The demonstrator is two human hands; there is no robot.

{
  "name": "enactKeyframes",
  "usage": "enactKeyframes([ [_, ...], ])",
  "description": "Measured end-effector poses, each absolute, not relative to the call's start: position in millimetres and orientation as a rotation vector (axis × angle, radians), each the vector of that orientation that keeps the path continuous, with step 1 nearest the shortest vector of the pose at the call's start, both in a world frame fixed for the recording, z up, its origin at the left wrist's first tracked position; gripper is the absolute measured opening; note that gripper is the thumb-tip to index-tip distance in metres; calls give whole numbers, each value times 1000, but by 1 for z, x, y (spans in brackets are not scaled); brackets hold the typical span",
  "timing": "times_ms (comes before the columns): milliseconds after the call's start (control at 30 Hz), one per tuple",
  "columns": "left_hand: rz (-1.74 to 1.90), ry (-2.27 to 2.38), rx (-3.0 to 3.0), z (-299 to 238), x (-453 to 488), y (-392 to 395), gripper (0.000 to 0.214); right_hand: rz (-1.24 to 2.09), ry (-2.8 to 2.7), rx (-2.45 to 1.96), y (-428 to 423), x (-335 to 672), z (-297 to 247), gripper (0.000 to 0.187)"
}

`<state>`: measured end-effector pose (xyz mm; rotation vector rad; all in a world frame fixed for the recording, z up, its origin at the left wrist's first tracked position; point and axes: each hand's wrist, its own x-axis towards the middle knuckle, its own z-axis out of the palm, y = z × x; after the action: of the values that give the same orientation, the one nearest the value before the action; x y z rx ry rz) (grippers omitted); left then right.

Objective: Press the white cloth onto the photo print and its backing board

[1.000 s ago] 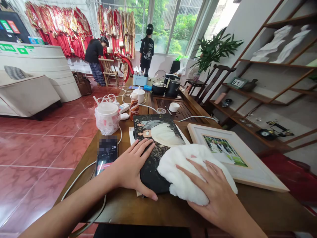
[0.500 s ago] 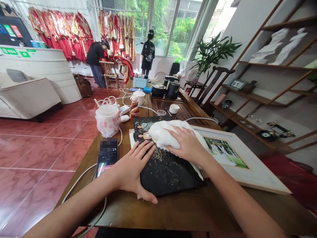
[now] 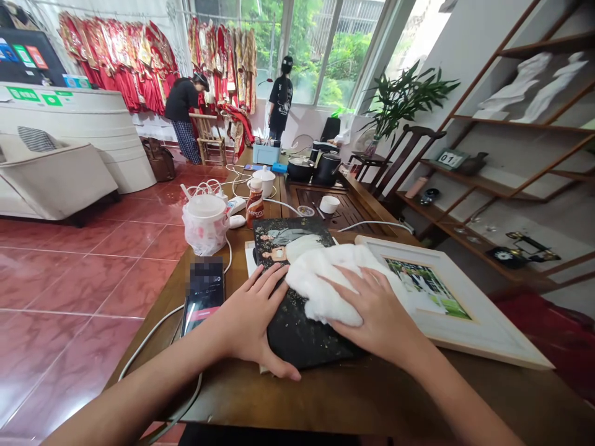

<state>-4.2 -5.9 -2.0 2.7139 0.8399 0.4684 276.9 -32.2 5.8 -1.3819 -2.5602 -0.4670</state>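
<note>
A dark glossy photo print (image 3: 297,334) of a couple lies flat on the wooden table (image 3: 325,396). My left hand (image 3: 253,319) rests flat on its left edge, fingers spread, holding it down. My right hand (image 3: 376,310) presses a fluffy white cloth (image 3: 325,279) onto the middle of the print, fingers stretched over the cloth.
A white framed photo (image 3: 446,303) lies right of the print. A phone (image 3: 202,294) with a cable lies to the left. Behind are a bagged cup (image 3: 204,223), a bottle (image 3: 254,207), kettles (image 3: 320,167) and a tea tray. Two people stand by the red garments.
My right hand has slid the cloth from the near end of the print to its far end and back toward the middle. My left hand has stayed in place.
</note>
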Motion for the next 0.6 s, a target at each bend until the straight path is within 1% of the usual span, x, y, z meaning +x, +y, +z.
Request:
enactKeyframes([
  [133, 471, 837, 2714, -4, -5, -5, 132, -440, -2655, -1310, -75, 282, 2, 78],
  [267, 447, 824, 2710, -4, -5, -5, 131, -454, -2691, -1285, -91, 285, 2, 79],
  [400, 430, 826, 2703, -2, -5, -6, 133, -408, -2650, -1342, -73, 284, 6, 73],
  [600, 428, 832, 2680, 2, -3, -6, 134, -444, -2528, -1424, -9, 276, 14, 60],
])
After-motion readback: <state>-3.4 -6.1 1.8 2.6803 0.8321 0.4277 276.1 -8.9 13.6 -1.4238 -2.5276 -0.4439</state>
